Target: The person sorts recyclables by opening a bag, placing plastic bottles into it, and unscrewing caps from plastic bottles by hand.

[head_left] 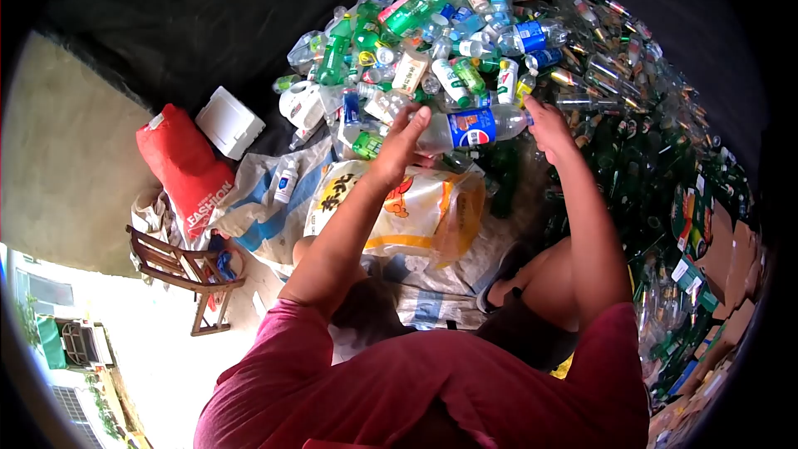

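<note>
A clear plastic bottle with a blue label (472, 127) is held sideways between my two hands, above the near edge of a bottle heap. My left hand (401, 147) grips its left end, the thumb on top. At the other end, by the neck, are the closed fingers of my right hand (547, 127). Below the bottle lies a white and yellow printed sack (416, 208). Just behind it in the heap are a white and green bottle (450, 81) and a small white bottle (507, 81).
Green and clear bottles (619, 158) spread along the right, with cardboard (727, 254) at the far right. On the left are a red bag (184, 168), a white foam box (230, 122) and a wooden chair (179, 268). Black sheeting (208, 17) hangs behind.
</note>
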{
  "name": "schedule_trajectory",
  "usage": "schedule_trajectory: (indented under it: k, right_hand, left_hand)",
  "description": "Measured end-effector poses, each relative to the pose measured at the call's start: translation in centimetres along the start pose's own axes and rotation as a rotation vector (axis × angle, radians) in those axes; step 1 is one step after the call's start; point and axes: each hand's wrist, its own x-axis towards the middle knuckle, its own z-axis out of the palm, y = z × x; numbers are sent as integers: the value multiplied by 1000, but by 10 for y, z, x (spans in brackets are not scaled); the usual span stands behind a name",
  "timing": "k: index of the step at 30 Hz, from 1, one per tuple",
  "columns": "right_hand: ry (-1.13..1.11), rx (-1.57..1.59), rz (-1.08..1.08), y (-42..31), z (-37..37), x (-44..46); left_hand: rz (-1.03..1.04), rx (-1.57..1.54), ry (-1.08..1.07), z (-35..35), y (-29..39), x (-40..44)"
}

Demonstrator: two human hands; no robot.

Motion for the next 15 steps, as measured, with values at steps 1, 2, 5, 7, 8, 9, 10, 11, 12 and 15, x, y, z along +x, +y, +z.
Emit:
schedule_trajectory:
  k: [1, 2, 5, 7, 8, 9, 10, 11, 12, 15]
  right_hand:
    - [-21, 11, 56, 1, -3, 2]
    - [-37, 11, 80, 4, -6, 7]
    - [-54, 22, 118, 7, -7, 13]
    - [2, 64, 6, 1, -4, -1]
    - [10, 61, 5, 2, -6, 1]
    - [-33, 62, -31, 2, -6, 3]
    - [-75, 63, -65, 3, -7, 3]
    - [-105, 75, -89, 5, -8, 3]
    - [-118, 77, -111, 4, -7, 2]
    - [-119, 71, -123, 6, -8, 6]
  left_hand:
    - [185, -61, -14, -1, -9, 5]
    - [347, 51, -74, -2, -11, 5]
    - [587, 228, -112, -5, -21, 12]
    - [271, 100, -113, 3, -2, -2]
    - [99, 5, -79, 0, -5, 4]
    - [-60, 14, 6, 2, -3, 5]
    - [-188, -5, -18, 0, -1, 7]
    - [-315, -22, -43, -3, 1, 8]
    - [-357, -18, -82, -4, 2, 8]
    - [-215, -130, -65, -2, -1, 7]
